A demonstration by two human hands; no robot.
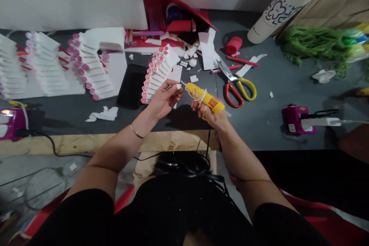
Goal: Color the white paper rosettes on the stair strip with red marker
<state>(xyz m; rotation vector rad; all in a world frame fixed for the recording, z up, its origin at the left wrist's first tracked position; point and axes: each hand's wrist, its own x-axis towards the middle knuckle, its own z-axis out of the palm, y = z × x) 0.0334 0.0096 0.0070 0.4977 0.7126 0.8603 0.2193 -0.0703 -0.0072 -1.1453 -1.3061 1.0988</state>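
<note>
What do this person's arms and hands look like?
Both the left hand and right hand are bare, without gloves. A thin silver bangle circles the left wrist, and black short sleeves end on the upper arms.

Craft workshop table [259, 134] (hot glue gun [204, 98], scissors [225, 71], foam scraps [193, 78] about)

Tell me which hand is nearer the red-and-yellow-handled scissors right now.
Right. The right hand, gripping a yellow glue gun, sits just left of the scissors without touching them. The left hand, pinching a white scrap, is farther left, beyond the glue gun.
</note>
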